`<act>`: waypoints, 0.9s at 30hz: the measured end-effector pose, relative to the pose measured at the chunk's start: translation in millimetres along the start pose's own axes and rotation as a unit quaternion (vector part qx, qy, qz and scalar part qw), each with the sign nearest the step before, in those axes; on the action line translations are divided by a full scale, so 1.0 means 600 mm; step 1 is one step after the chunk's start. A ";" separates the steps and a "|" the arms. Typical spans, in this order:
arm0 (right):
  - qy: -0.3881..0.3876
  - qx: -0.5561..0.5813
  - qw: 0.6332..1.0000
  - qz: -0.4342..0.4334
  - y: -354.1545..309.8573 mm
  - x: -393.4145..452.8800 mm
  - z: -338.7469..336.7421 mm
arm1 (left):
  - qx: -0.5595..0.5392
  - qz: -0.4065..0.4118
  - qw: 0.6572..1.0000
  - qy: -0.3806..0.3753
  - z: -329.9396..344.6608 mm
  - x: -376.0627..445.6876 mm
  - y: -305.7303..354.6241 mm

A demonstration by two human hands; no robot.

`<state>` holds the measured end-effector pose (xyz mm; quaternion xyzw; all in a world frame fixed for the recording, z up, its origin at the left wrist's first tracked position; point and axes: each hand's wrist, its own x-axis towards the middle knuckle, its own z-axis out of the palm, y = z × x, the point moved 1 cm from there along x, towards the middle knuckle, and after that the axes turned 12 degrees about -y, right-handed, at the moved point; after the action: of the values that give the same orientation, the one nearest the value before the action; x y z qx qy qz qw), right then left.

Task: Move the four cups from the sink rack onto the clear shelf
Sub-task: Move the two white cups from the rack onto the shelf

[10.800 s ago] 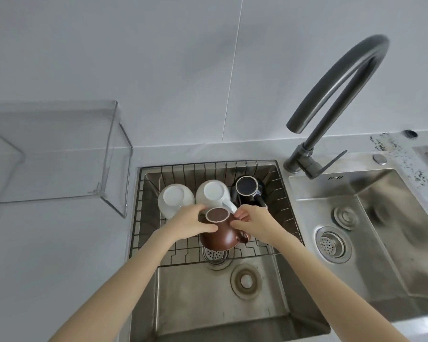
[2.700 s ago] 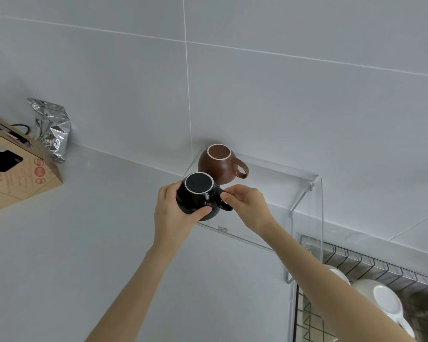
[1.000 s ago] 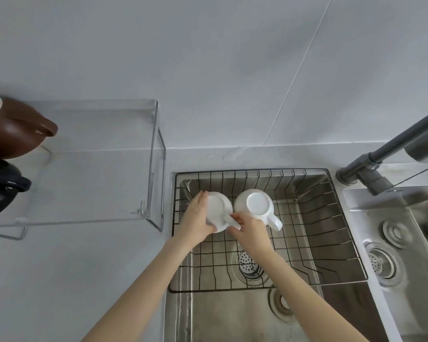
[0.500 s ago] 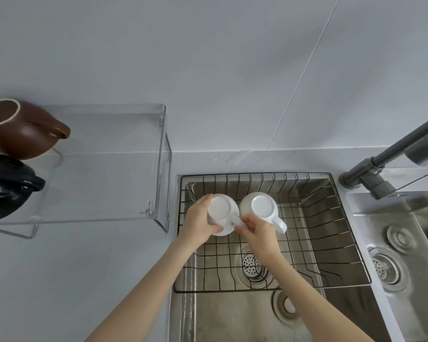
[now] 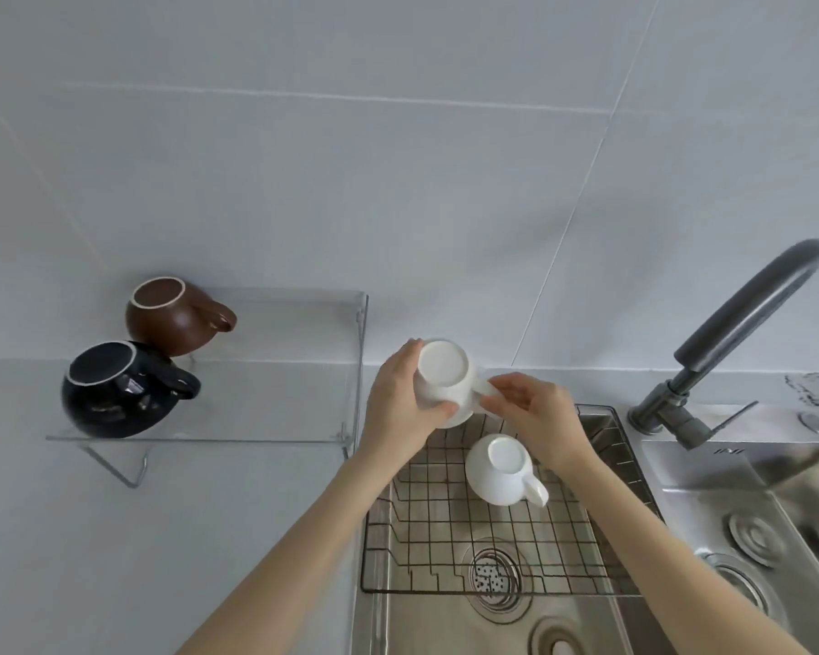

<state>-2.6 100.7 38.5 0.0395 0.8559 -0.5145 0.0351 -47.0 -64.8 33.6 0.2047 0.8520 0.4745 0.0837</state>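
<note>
Both my hands hold one white cup upside down above the back left corner of the wire sink rack. My left hand wraps its body, and my right hand pinches its handle. A second white cup stands upside down on the rack, handle pointing front right. On the clear shelf to the left, a brown cup stands at the back and a black cup at the front, both upside down at the shelf's left end.
A dark curved faucet rises at the right between the two steel sink basins. The grey counter runs under the shelf. The tiled wall stands behind everything.
The left white cup has come up off the rack in both hands and moved up and left toward the shelf. The other white cup stays on the rack.
</note>
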 end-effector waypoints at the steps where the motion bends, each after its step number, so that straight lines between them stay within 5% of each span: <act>1: 0.001 -0.005 1.000 -0.013 -0.018 0.005 -0.005 | 0.000 0.007 1.000 0.009 -0.015 0.004 0.009; 10: -0.032 0.015 0.996 -0.086 -0.149 0.084 0.041 | 0.029 0.014 0.996 0.088 -0.171 0.018 0.026; 27: -0.084 0.023 0.995 -0.054 -0.150 0.232 0.189 | 0.009 -0.077 0.996 0.051 -0.284 0.073 -0.122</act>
<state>-148.0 -37.2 50.6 -0.0494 0.8389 -0.5363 0.0783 -163.9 -212.3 65.3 0.1149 0.8729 0.4683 0.0749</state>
